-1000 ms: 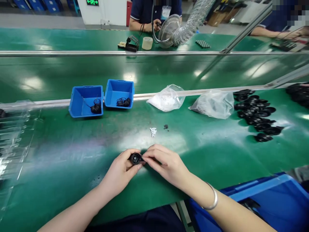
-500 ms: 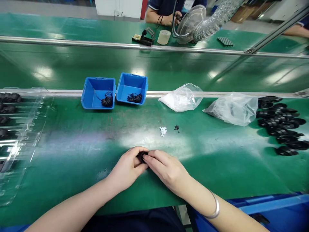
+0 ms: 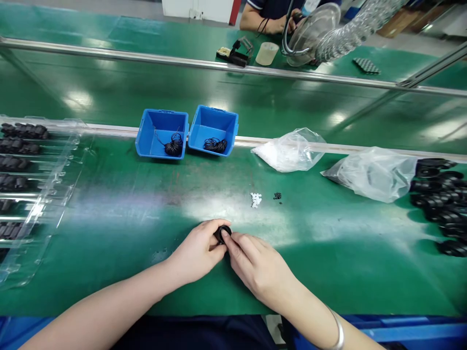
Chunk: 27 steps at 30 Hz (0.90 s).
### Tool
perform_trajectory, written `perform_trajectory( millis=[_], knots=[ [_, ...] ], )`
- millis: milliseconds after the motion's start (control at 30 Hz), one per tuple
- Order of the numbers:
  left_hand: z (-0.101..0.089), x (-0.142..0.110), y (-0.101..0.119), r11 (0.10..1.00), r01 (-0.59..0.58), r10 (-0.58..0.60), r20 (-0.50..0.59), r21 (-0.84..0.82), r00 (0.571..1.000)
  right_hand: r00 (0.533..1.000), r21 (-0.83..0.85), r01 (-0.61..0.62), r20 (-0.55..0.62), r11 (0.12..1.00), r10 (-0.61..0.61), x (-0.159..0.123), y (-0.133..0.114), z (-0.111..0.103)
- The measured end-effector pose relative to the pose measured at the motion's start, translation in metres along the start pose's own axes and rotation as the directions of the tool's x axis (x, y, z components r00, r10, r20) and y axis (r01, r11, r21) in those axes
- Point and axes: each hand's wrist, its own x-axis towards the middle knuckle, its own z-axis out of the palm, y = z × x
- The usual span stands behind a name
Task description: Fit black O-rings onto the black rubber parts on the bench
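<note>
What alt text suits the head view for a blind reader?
The left hand holds a round black part, the right hand touching it, over a green table; beyond lie tiny white pieces, two blue bins and two plastic bags.

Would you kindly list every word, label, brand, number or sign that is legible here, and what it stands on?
No text is readable.
Pale card on the person opposite: too blurred.
Black round part being held: too small to tell.
Blue bins, clear bags: no legible marking.
</note>
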Motion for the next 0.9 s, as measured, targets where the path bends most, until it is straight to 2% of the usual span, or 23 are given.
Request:
perform_trajectory(
  millis=[133,367,633,900],
  knots=[
    [0.002,0.000,-0.002,0.997,0.010,-0.010,0.007,-0.074,1.000,0.995,0.071,-0.066,-0.074,0.995,0.072,0.000,0.000,0.003],
    [0.001,0.002,-0.004,0.981,0.065,-0.058,0.044,-0.181,0.997,0.999,0.026,-0.035,-0.036,0.999,0.036,-0.004,-0.001,0.006],
    [0.000,0.001,-0.001,0.993,0.053,-0.052,0.015,-0.103,0.999,0.999,-0.069,0.020,0.047,0.997,-0.016,-0.005,0.000,0.006],
    [0.001,0.002,0.002,0.975,0.099,-0.091,0.049,-0.197,0.995,0.998,-0.011,-0.056,0.005,0.998,0.056,-0.012,-0.003,0.008]
  ],
)
